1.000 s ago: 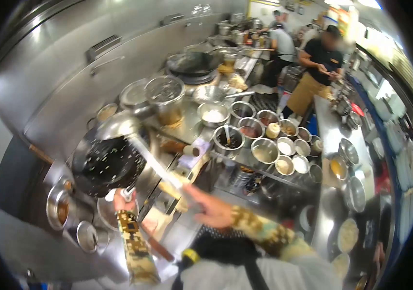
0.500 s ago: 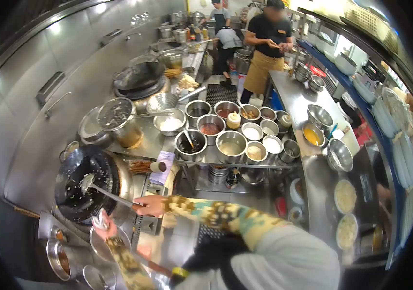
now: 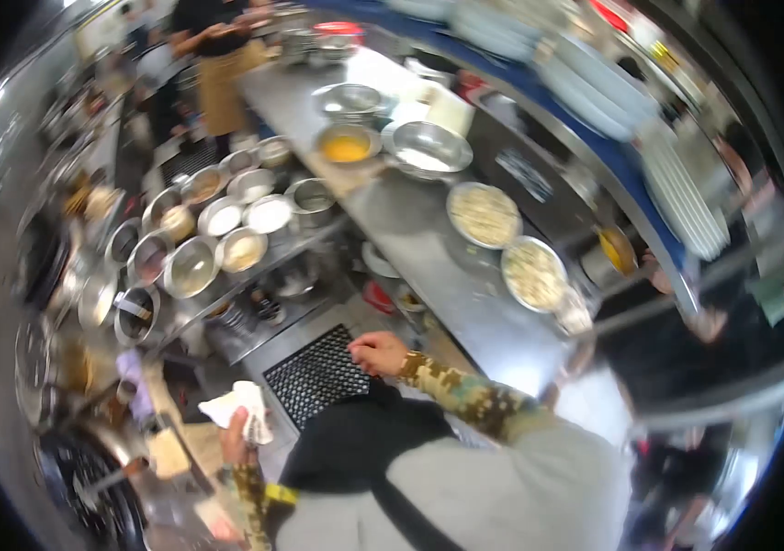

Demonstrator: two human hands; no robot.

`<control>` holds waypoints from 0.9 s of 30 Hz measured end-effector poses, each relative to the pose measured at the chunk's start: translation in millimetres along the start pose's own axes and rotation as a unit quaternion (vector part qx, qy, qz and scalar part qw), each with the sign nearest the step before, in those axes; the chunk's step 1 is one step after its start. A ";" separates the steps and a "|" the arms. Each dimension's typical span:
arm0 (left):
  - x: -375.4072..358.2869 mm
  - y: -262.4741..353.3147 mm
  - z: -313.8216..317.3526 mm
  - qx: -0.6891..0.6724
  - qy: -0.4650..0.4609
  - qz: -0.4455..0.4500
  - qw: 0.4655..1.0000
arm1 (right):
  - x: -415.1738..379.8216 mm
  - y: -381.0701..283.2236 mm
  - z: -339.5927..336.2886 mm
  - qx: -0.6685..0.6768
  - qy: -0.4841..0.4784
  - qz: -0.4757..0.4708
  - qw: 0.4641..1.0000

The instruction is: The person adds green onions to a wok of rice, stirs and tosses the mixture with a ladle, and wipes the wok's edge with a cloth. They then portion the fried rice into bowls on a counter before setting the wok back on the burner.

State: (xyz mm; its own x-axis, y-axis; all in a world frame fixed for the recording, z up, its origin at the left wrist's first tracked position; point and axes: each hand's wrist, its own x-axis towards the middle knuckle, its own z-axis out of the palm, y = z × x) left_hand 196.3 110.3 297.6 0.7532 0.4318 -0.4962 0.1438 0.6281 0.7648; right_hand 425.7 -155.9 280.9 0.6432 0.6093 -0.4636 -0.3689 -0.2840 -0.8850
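My left hand grips a crumpled white cloth, low and left of my body. Over the floor near the steel counter, my right hand has its fingers curled together with nothing visible in them. At the lower left sits the dark wok, blurred, with the ladle resting in it, its handle free of both hands. Right of my right hand, two round dishes of pale food stand on the counter.
Metal pots of sauces and powders crowd the shelf at left. A bowl of yellow liquid and an empty steel bowl sit on the counter. A black mat lies on the floor. One person in an apron stands behind.
The view has swung right, toward the counter. My right hand has let go of the ladle and moved away from the wok. My left hand has come away too, still with the cloth.
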 end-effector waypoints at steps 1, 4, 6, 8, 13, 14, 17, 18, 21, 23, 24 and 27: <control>5.4 7.0 28.4 0.031 -0.020 0.017 0.999 | -17.0 0.7 -21.7 -0.105 0.077 -0.074 0.989; 20.7 9.5 86.8 0.120 -0.064 0.077 0.988 | -46.2 8.0 -76.0 -0.347 0.262 -0.196 0.879; 47.4 -13.2 106.7 0.179 -0.090 0.094 0.975 | -54.4 17.1 -126.0 -0.406 0.355 -0.177 0.823; 53.9 -25.1 147.5 0.217 -0.122 0.107 0.963 | -50.8 12.1 -168.1 -0.437 0.404 -0.189 0.781; 41.1 -41.5 210.5 0.296 -0.195 0.101 0.929 | 2.1 6.6 -259.9 -0.508 0.382 -0.041 0.771; 40.9 -41.3 213.4 0.318 -0.195 0.120 0.920 | 9.9 2.1 -268.4 -0.505 0.407 -0.047 0.760; 44.3 -42.1 194.2 0.311 -0.171 0.097 0.930 | 21.6 5.2 -283.7 -0.495 0.441 -0.051 0.747; 45.4 -43.0 189.3 0.298 -0.166 0.106 0.934 | 23.6 4.3 -287.9 -0.499 0.430 -0.050 0.751; 37.9 -40.9 179.8 0.273 -0.123 0.087 0.950 | 36.1 9.2 -292.2 -0.516 0.414 -0.066 0.747; 36.9 -45.7 174.6 0.281 -0.112 0.080 0.950 | 42.5 12.5 -292.3 -0.517 0.422 -0.103 0.737; 38.6 -47.4 169.5 0.286 -0.107 0.075 0.949 | 46.1 13.7 -292.4 -0.536 0.415 -0.134 0.723; 54.1 -56.3 150.2 0.342 -0.113 0.030 0.932 | 39.1 11.0 -297.4 -0.579 0.357 -0.139 0.720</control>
State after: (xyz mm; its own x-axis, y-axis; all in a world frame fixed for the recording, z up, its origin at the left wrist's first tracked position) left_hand 325.4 1.1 289.4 0.8777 0.2569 -0.4045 0.4150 0.0143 0.9097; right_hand 646.4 -355.3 240.5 0.9172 0.3443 0.2004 0.3821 -0.9025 -0.1986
